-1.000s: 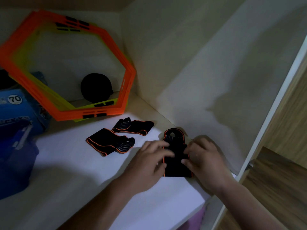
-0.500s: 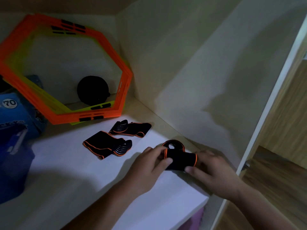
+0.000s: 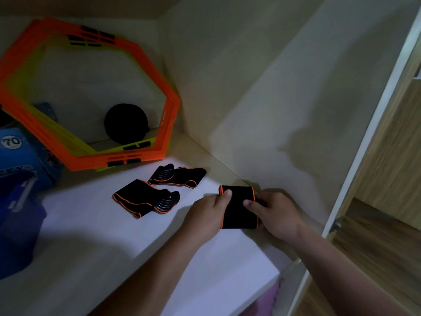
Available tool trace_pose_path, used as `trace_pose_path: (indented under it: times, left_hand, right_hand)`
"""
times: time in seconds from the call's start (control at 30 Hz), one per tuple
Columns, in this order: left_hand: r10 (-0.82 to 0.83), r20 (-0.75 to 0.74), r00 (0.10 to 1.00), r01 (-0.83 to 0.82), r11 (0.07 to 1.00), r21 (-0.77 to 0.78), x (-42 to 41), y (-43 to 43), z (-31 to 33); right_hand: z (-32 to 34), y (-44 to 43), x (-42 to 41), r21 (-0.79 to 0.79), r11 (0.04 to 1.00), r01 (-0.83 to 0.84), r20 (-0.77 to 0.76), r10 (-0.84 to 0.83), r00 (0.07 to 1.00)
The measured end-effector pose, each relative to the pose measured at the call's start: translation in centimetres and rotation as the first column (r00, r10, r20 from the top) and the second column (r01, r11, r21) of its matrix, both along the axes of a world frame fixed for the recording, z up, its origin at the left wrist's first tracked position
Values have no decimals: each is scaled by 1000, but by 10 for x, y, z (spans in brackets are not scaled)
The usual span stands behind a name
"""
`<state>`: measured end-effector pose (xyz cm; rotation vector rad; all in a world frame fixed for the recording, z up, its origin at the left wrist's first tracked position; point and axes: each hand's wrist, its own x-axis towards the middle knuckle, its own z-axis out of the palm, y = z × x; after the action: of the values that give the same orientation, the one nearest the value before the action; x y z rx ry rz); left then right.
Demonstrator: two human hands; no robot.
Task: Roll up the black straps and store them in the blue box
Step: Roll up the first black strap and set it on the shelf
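A black strap with orange edging (image 3: 238,209) lies on the white shelf (image 3: 95,242) near the right wall, its far end rolled over. My left hand (image 3: 206,215) holds its left side with a fingertip on the roll. My right hand (image 3: 276,214) grips its right side. Two more black straps lie loose farther left: one (image 3: 141,198) nearer me, one (image 3: 180,176) behind it. The blue box (image 3: 19,201) stands at the shelf's left edge, partly cut off by the frame.
Orange and yellow hexagonal rings (image 3: 95,96) lean against the back wall, with a round black object (image 3: 126,124) behind them. The cupboard's side wall (image 3: 284,110) rises close on the right. A wooden door (image 3: 391,156) stands beyond the white frame.
The strap's looped far end has been rolled toward me and its visible length is shorter. Both hands shifted slightly with the strap; the other two straps have not moved.
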<state>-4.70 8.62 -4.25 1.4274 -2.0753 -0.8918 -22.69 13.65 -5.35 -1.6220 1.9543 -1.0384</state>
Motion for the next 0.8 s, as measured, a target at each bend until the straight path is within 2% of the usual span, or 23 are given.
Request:
trace_pose_path:
  times: [0.13,0.2,0.23,0.3,0.37,0.43,0.47,0.53,0.6,0.67,0.73,0.8]
  left_hand:
    - [-77,-157,985,98,987,131,5,0,-7]
    - [-139,-238,961,177,973,145,11,-1,-5]
    - [-178,-257,950,215,969,123,13,-3,-2]
    - [-224,-244,944,246,967,62,17,-8,7]
    - [-219,-160,962,216,976,-39,19,-10,19]
    - [-276,-133,952,258,956,-140,18,-9,29]
    - [-312,-142,939,287,942,-176,19,-8,32]
    - [-356,-179,917,313,921,-232,18,-6,37]
    - [-338,-232,912,264,917,-298,15,-4,38]
    - [-267,-334,904,156,933,-323,11,-3,32]
    - [-134,-485,864,15,970,-241,11,-4,22]
    - [-20,-608,794,-22,998,-61,7,0,15]
  right_hand:
    - [0,-2,1,43,999,7,153,-14,988]
    - [3,0,0,74,997,-5,144,-5,990]
    - [7,1,0,84,996,-23,83,16,996]
    - [14,3,2,21,996,-84,-166,87,982]
    - [23,5,7,-114,968,-226,-431,157,889]
    - [26,2,12,-146,920,-364,-560,227,797]
    - [25,1,15,-123,910,-396,-566,263,781]
    - [25,-1,20,-109,912,-395,-486,297,822]
    - [21,-1,20,-180,914,-364,-282,307,909]
    - [16,1,20,-289,915,-283,-48,282,958]
    - [13,4,24,-341,924,-173,201,251,947]
    - [11,6,32,-382,921,-79,377,233,897]
